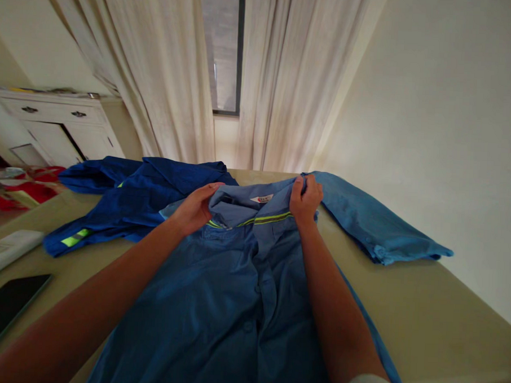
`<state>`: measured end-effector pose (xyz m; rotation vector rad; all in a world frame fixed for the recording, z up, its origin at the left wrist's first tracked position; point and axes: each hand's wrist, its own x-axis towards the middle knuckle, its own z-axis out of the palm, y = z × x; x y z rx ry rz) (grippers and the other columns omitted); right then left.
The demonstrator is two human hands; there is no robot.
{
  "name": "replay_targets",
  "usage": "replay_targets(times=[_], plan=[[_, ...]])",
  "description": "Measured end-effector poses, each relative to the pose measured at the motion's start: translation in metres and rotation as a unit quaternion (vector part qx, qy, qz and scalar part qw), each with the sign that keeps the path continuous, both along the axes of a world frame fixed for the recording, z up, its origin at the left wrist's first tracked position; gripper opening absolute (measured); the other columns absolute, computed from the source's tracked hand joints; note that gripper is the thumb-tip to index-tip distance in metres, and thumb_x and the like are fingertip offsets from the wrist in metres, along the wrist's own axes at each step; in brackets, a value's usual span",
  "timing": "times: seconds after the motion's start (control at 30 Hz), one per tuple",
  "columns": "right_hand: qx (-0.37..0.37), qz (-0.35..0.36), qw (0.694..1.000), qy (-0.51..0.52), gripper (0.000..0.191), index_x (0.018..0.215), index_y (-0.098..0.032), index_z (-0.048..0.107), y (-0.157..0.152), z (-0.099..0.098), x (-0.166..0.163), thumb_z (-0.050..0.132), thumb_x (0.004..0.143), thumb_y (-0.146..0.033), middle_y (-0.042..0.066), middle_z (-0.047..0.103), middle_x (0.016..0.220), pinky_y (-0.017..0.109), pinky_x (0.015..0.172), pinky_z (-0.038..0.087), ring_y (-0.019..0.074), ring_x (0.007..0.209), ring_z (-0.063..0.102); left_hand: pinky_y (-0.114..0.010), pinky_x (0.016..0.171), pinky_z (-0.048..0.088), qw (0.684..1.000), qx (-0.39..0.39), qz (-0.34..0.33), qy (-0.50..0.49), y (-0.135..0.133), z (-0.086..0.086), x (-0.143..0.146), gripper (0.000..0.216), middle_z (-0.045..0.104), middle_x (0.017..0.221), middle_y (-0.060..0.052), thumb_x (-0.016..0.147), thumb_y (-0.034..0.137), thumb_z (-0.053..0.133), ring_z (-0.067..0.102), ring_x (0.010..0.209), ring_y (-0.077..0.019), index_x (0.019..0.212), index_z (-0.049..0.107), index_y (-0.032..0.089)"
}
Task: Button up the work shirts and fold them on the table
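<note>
A light blue work shirt (234,292) with a yellow-green reflective stripe lies front-up on the olive table (436,312), buttons down its middle. My left hand (194,208) pinches the left side of its collar (238,205). My right hand (306,198) grips the collar's right end near the shoulder. One sleeve (376,225) stretches out to the right across the table.
A darker blue garment (140,198) with a reflective stripe lies bunched at the table's far left. A dark tablet (5,307) and a white flat object (5,248) rest at the left edge. White drawers (55,126), curtains (167,69) and a wall stand behind.
</note>
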<state>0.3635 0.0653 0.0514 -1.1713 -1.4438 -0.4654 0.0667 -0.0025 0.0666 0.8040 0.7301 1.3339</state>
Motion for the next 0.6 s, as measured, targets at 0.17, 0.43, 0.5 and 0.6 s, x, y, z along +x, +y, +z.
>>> replay_targets(times=[0.17, 0.43, 0.5, 0.6], plan=[[-0.013, -0.017, 1.000, 0.017, 0.034, 0.085, -0.022, 0.050, 0.000, 0.001, -0.001, 0.032, 0.106, -0.042, 0.005, 0.058, 0.077, 0.036, 0.080, 0.041, 0.0235, 0.078, 0.057, -0.026, 0.079, 0.060, 0.997, 0.068, 0.015, -0.036, -0.004, -0.002, -0.005, 0.035, 0.077, 0.089, -0.002, 0.086, 0.023, 0.077, 0.072, 0.079, -0.0140, 0.120, 0.072, 0.019], [-0.079, -0.006, 0.997, -0.011, 0.034, 0.090, -0.021, 0.055, 0.004, 0.004, 0.004, 0.035, 0.108, -0.042, 0.005, 0.065, 0.084, 0.038, 0.093, 0.037, 0.0225, 0.087, 0.060, -0.033, 0.083, 0.060, 0.943, 0.119, -0.022, 0.309, 0.000, -0.005, -0.013, 0.067, 0.079, 0.108, -0.007, 0.066, 0.038, 0.094, 0.074, 0.095, -0.0226, 0.127, 0.072, 0.020], [-0.093, 0.023, 0.995, -0.040, 0.036, 0.091, -0.021, 0.057, 0.002, 0.010, 0.008, 0.035, 0.109, -0.042, 0.005, 0.067, 0.088, 0.038, 0.095, 0.036, 0.0222, 0.090, 0.060, -0.030, 0.072, 0.059, 0.924, 0.118, 0.004, 0.364, 0.005, -0.002, -0.015, 0.058, 0.078, 0.100, -0.007, 0.065, 0.041, 0.093, 0.073, 0.085, -0.0216, 0.116, 0.075, 0.018], [-0.110, 0.029, 0.989, -0.091, 0.039, 0.096, -0.020, 0.061, 0.004, 0.025, 0.008, 0.034, 0.110, -0.043, 0.007, 0.068, 0.096, 0.040, 0.097, 0.034, 0.0230, 0.097, 0.060, -0.029, 0.071, 0.058, 0.919, 0.135, 0.059, 0.365, 0.023, 0.007, -0.014, 0.043, 0.076, 0.088, -0.005, 0.067, 0.040, 0.090, 0.070, 0.079, -0.0189, 0.098, 0.075, 0.015]])
